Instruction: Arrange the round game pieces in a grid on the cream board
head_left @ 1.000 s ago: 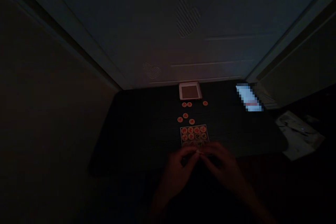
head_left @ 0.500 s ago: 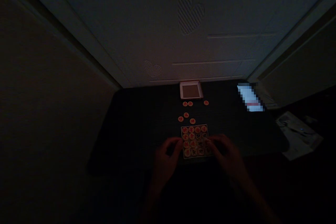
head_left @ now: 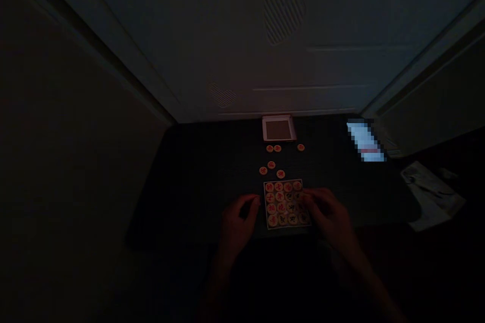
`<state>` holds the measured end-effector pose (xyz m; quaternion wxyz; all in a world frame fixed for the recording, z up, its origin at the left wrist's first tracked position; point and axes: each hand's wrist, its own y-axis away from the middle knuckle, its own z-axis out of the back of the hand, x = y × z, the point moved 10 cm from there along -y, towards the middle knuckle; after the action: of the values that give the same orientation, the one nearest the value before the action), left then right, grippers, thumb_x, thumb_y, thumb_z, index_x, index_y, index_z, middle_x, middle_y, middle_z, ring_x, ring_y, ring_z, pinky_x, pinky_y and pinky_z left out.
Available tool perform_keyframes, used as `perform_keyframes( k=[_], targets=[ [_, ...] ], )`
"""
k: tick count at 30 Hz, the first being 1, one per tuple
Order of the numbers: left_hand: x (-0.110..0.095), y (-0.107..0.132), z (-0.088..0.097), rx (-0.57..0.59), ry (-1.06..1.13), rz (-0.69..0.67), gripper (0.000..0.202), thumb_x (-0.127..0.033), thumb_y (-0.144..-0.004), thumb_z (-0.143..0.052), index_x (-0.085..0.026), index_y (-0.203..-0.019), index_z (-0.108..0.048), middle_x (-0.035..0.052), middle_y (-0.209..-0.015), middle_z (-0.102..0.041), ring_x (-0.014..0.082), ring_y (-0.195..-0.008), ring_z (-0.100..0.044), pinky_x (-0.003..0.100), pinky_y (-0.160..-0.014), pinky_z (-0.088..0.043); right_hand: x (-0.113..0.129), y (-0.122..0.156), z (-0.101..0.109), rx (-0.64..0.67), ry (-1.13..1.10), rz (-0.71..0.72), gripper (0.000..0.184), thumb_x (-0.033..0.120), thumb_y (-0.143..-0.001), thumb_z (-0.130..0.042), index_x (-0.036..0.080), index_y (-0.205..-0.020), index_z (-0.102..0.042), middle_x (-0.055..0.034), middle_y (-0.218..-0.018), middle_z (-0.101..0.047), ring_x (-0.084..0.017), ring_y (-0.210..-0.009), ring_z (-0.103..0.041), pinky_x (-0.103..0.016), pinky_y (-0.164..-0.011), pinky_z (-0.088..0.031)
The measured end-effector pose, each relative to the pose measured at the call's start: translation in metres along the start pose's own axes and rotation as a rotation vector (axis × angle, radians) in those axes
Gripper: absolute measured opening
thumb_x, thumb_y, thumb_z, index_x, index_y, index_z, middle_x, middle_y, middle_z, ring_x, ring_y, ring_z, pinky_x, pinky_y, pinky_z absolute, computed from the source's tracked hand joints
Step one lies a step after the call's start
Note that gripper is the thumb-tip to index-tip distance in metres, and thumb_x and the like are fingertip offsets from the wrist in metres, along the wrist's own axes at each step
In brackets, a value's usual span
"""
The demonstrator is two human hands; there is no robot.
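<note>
The room is very dark. A small square tray (head_left: 287, 180) packed with round game discs marked in red and black lies on a black table (head_left: 197, 181). My left hand (head_left: 238, 217) rests with curled fingers at the tray's left edge. My right hand (head_left: 326, 214) lies at its right edge, fingertips touching the discs in the right column. Whether either hand grips a disc is hidden by the dark. Several loose discs (head_left: 271, 165) lie just beyond the tray.
An empty white box lid (head_left: 278, 128) sits at the table's far edge against the wall. A lit, blurred phone screen (head_left: 366, 140) lies at the far right. Papers (head_left: 432, 194) lie off the table's right side.
My hands were joined over the tray's near edge; they have parted to its left and right sides, uncovering the full grid of discs. The view has drifted slightly.
</note>
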<state>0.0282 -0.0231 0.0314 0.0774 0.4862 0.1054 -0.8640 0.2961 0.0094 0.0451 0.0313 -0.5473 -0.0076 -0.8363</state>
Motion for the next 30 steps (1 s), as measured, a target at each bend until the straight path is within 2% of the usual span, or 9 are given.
perform_keyframes(
  k=[7, 13, 22, 30],
  targets=[
    [0.001, 0.0, -0.002, 0.018, -0.014, -0.005, 0.018, -0.036, -0.096, -0.063, -0.024, -0.1, -0.076, 0.0018, -0.092, -0.08, 0.0192, -0.085, -0.075, 0.031, -0.081, -0.058, -0.005, 0.0, -0.001, 0.01, -0.158, -0.052, 0.027, 0.046, -0.089, -0.072, 0.028, -0.109, -0.074, -0.007, -0.112, -0.07, -0.023, -0.098, -0.071, -0.036, -0.081, -0.061],
    [0.003, 0.0, -0.002, 0.023, -0.023, 0.0, 0.019, -0.037, -0.096, -0.062, -0.024, -0.1, -0.075, 0.0019, -0.095, -0.08, 0.0192, -0.087, -0.075, 0.031, -0.081, -0.058, -0.016, 0.005, -0.004, 0.018, -0.246, -0.159, 0.033, 0.048, -0.084, -0.077, 0.026, -0.109, -0.073, -0.0065, -0.101, -0.077, -0.023, -0.088, -0.073, -0.036, -0.076, -0.062],
    [0.001, 0.001, -0.005, 0.039, -0.039, -0.037, 0.02, -0.037, -0.097, -0.061, -0.023, -0.1, -0.075, 0.0022, -0.095, -0.079, 0.0185, -0.085, -0.074, 0.03, -0.079, -0.057, -0.004, 0.001, 0.005, -0.032, -0.133, -0.008, 0.021, 0.044, -0.087, -0.075, 0.026, -0.098, -0.076, -0.0065, -0.103, -0.07, -0.022, -0.094, -0.068, -0.034, -0.078, -0.058],
    [-0.001, 0.0, -0.005, 0.044, -0.062, -0.029, 0.02, -0.037, -0.096, -0.061, -0.024, -0.1, -0.076, 0.0024, -0.094, -0.08, 0.0188, -0.084, -0.074, 0.031, -0.079, -0.058, -0.003, 0.001, 0.006, -0.027, -0.068, -0.016, 0.02, 0.045, -0.087, -0.074, 0.026, -0.093, -0.076, -0.0048, -0.096, -0.068, -0.021, -0.088, -0.066, -0.033, -0.075, -0.054]
  ],
)
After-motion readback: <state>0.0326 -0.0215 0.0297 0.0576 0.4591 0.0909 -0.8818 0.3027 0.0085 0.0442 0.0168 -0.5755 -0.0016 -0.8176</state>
